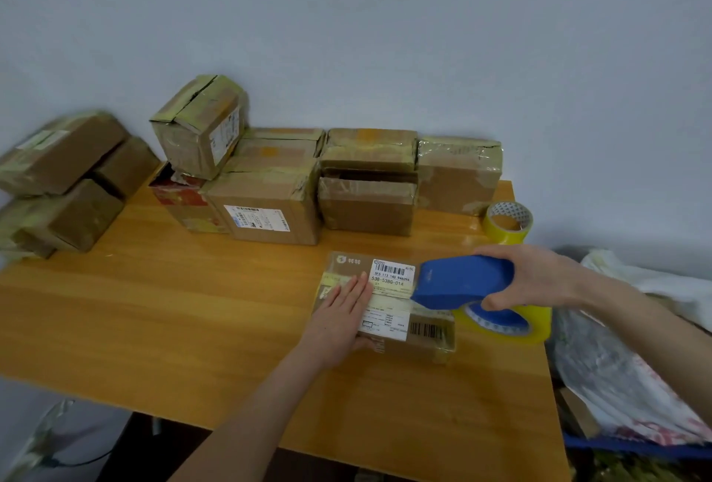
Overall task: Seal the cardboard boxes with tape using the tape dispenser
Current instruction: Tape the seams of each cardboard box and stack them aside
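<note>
- Table [173, 319]: wooden, orange-brown top; it bears every item below except the left pile and the bags.
- Your left hand [343, 315]: fingers straight and together, lying flat on the left part of the box top. It grips nothing.
- Flat cardboard box [425, 331]: the one being taped. It lies near the table's front right, with printed shipping labels and barcodes on top. A yellowish tape strip runs across the top from your left fingers to the dispenser.
- Your right hand [535, 277]: fingers and thumb curled round the rear of the tape dispenser.
- Tape dispenser [462, 281]: blue, its front edge set on the right part of the box top.
- Yellow tape roll [539, 325]: mounted under the dispenser, just past the box's right end.
- Plastic bags [616, 366]: heaped off the table's right edge.
- Spare tape roll [508, 225]: yellow, lying tilted at the far right corner, just beside the rear boxes.
- Rear boxes [269, 208]: a row of taped cardboard cartons along the wall, some stacked; one tilted carton [200, 127] rests on top at the left.
- Left pile [65, 181]: more taped cartons, past the table's left edge.
- Wall [385, 19]: plain, pale.
</note>
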### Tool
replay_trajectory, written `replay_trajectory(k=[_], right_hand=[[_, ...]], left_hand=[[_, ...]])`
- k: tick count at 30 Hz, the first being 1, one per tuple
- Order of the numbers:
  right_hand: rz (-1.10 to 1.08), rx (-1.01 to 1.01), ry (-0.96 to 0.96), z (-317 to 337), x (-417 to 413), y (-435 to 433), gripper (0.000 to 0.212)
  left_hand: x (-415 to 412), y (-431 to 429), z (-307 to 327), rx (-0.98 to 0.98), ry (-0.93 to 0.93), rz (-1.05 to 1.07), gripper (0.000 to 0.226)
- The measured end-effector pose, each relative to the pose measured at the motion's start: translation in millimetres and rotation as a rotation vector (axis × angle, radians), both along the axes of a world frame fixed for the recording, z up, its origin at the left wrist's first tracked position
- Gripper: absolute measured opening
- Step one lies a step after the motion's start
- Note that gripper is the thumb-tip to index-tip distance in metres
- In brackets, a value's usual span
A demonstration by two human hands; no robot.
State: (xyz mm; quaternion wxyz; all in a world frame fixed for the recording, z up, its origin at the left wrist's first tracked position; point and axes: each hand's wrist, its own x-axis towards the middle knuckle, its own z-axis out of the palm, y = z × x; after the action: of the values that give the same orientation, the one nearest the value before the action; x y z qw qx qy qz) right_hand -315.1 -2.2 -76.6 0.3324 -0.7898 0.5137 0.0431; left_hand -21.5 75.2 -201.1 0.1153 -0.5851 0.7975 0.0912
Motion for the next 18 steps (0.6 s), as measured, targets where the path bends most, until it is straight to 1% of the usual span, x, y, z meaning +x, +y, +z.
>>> replay_trajectory(k=[2, 4, 7, 9, 10, 12, 14, 16, 18], right_hand=[[-0.019, 0.024, 0.019, -5.0, -11.3, 4.7, 0.053], [-0.021, 0.018, 0.051, -11.7, -12.8, 9.3, 0.055], [-0.076, -0.006, -0.006, -15.1, -9.2, 8.0, 0.059], [-0.077, -0.019, -0.04, -17.7, -3.1, 7.2, 0.062], [-0.066, -0.031, -0.031, -20.2, 1.2, 7.7, 0.065], [-0.036, -0.066, 0.026, -24.8, 10.9, 9.7, 0.07], [-0.014, -0.081, 0.066, -26.5, 17.8, 11.6, 0.072], [-0.012, -0.071, 0.059, -26.6, 19.5, 11.2, 0.073], [-0.011, -0.057, 0.049, -27.5, 19.2, 10.5, 0.073]], left_hand=[[-1.3, 0.6, -2.1, 0.0, 0.018, 0.012, 0.102], [-1.2, -0.2, -3.2, -0.002, 0.042, 0.016, 0.104], [10.0, -2.8, -0.2, 0.0, 0.05, 0.013, 0.102], [22.9, -4.3, 6.7, 0.012, 0.088, 0.04, 0.102], [27.1, -4.9, 10.6, 0.009, 0.125, 0.072, 0.099], [24.2, -6.4, 15.4, -0.037, 0.165, 0.141, 0.085], [8.0, -7.5, 16.1, -0.09, 0.156, 0.17, 0.07], [-8.0, -6.1, 9.7, -0.086, 0.165, 0.17, 0.063], [-14.4, -4.0, 0.3, -0.063, 0.136, 0.153, 0.058]])
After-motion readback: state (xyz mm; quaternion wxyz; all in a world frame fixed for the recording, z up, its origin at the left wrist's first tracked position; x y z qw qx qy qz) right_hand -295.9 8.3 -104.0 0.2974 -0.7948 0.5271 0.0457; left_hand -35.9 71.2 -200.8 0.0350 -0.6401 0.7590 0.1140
